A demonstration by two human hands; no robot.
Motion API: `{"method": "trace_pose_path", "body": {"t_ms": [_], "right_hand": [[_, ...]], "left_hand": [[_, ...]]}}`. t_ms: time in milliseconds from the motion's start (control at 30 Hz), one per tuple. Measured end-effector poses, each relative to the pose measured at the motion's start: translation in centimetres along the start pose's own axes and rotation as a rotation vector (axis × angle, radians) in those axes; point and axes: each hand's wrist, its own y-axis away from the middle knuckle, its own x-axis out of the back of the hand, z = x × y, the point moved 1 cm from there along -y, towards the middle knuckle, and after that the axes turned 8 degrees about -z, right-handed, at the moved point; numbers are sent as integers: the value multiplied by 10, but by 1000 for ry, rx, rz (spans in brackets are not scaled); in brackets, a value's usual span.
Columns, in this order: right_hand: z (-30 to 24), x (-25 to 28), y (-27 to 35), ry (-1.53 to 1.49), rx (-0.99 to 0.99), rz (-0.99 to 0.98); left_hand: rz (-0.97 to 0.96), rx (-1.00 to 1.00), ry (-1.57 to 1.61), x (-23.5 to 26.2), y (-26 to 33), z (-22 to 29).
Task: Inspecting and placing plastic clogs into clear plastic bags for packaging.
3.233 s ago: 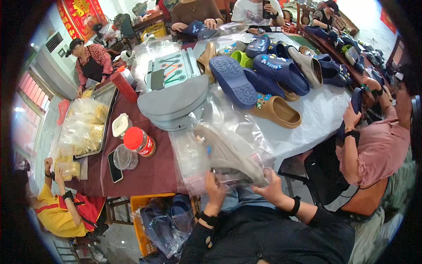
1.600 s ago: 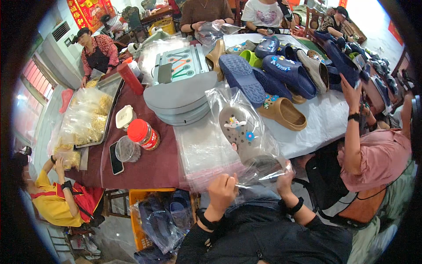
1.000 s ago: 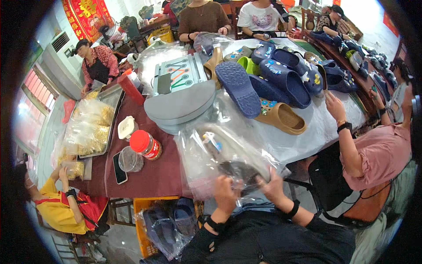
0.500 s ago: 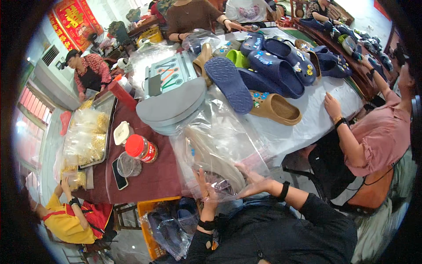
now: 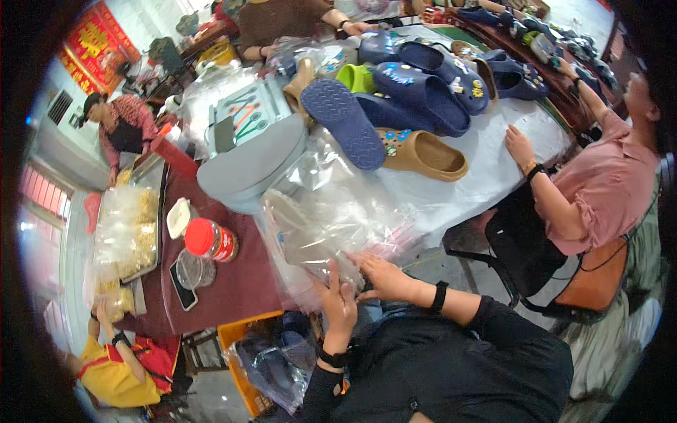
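Observation:
A clear plastic bag (image 5: 367, 220) lies at the near edge of the table with a beige-grey clog (image 5: 285, 220) inside it. My left hand (image 5: 340, 308) holds the bag's near end, with its fingers pointing up along the plastic. From the right, my right hand (image 5: 384, 277) grips the same end, its fingertips close to the left hand's. Glare on the film partly hides the clog. Just beyond the bag sit a blue clog turned sole-up (image 5: 342, 123) and a tan clog with charms (image 5: 423, 154).
Navy clogs (image 5: 423, 92) pile up beyond. To the left are a grey rounded case (image 5: 247, 166), a red-lidded jar (image 5: 211, 240), a clear tub (image 5: 196, 268) and a phone (image 5: 183, 285). An orange crate (image 5: 240, 331) holds bagged shoes below. A person in pink (image 5: 592, 190) sits at right.
The clog in the bag has shifted left and away from me. My right hand has moved left, closer to my left hand at the bag's near end. The view has shifted slightly.

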Motion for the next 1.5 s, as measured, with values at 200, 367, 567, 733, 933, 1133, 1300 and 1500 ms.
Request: {"method": "trace_pose_path", "body": {"t_ms": [200,367,567,733,933,1133,1300,1500], "right_hand": [[-9,12,-1,-129,-44,-75],[33,18,12,-1076,-31,93],[64,17,11,-1531,-341,276],[42,27,4,-1586,-456,298],[56,29,-2,-1661,-447,403],[39,42,-9,-1636,-598,341],[98,-6,-7,-770,-462,221],[32,12,7,-918,-400,259]], "left_hand": [[29,120,49,-4,-3,18],[-31,161,-136,-9,-7,40],[-117,-12,-462,-19,-18,60],[-165,3,-510,-20,-19,64],[-167,-240,-541,-27,-19,63],[-158,-328,-621,-29,-15,60],[-204,-234,-511,-26,-12,54],[-162,-183,-429,-16,-9,38]]}}
